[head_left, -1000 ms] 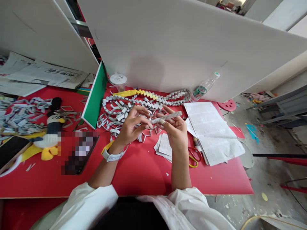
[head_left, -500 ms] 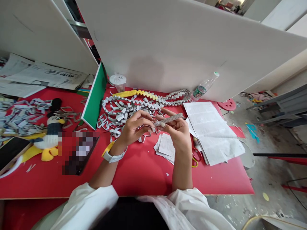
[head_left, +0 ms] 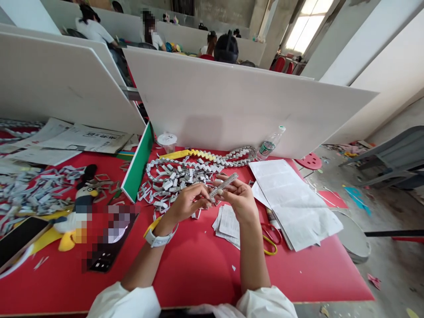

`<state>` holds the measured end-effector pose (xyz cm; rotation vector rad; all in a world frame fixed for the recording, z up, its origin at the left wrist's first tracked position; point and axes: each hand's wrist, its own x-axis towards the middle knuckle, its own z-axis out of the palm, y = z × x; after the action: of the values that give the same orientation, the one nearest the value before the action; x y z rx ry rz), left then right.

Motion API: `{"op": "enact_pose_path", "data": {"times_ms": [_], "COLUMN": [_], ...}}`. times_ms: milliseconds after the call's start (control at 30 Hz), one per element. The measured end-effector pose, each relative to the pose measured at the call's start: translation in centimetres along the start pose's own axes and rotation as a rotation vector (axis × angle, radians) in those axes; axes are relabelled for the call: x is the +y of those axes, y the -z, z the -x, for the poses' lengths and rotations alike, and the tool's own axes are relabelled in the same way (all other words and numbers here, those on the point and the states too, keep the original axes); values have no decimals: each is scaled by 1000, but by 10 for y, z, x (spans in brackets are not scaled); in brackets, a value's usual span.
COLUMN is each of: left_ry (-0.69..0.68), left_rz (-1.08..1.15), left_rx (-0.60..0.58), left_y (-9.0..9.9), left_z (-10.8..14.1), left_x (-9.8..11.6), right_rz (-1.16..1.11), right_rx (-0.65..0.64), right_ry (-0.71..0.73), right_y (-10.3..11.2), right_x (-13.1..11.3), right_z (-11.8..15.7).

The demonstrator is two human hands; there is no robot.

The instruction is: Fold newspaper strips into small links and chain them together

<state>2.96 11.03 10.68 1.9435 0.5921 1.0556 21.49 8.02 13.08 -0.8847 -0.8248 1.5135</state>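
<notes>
Head view now takes in far more of the room than a moment ago: the camera has tipped up, so the tops of the white dividers (head_left: 251, 106) show, with other people seated beyond them and a bright window at upper right. The red table (head_left: 198, 265) and everything on it sit lower in the picture, though nothing on it seems to have shifted. The heap of folded paper links (head_left: 179, 176) lies where it was, the yellow-and-grey chain (head_left: 212, 155) runs along the divider's foot, and the printed sheets (head_left: 291, 198) lie to the right as before.

Both hands have stayed together over the near edge of the heap. The paper strip (head_left: 223, 184) is held between them, above the table and just in front of the heap. It tilts more steeply now, its far end raised toward the chain. The left hand (head_left: 185, 204) has its fingers closed, pinching the strip's near end; the right hand (head_left: 241, 199) is curled round the middle of the strip from below, thumb on top. I judge the folding goes on unbroken and only the head has moved.

Much is hard to read. The strip's near end is buried between the fingertips, so any fold there cannot be seen. A blurred patch covers the phone (head_left: 106, 238) beside the stuffed toy (head_left: 79, 207). The scissors (head_left: 273, 236) lie half under the sheets. The bottle (head_left: 270, 143) is too small for its label to be read.
</notes>
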Motion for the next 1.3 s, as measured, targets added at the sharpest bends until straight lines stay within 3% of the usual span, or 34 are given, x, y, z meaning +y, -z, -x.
{"op": "enact_pose_path", "data": {"times_ms": [100,333,533,733,1000,1133,1300], "left_ry": [20,-25,-8,115,113,170,138], "left_rz": [-1,100,105,188,50,107,148], "left_rx": [-49,-11,121,85,383,403,455], "left_y": [3,3,0,-2,-12,-13,-15], "left_z": [1,3,1,2,2,3,2], "left_x": [4,6,5,10,17,16,17], "right_rz": [15,27,98,163,180,186,168], "right_rx": [5,18,73,113,105,82,26], "right_ry": [9,56,80,158,154,160,143], "right_y": [-1,-7,-10,-13,-20,-21,-20], "right_x": [0,-1,2,2,0,-1,-4], "right_z": [2,1,-1,3,7,8,10]}}
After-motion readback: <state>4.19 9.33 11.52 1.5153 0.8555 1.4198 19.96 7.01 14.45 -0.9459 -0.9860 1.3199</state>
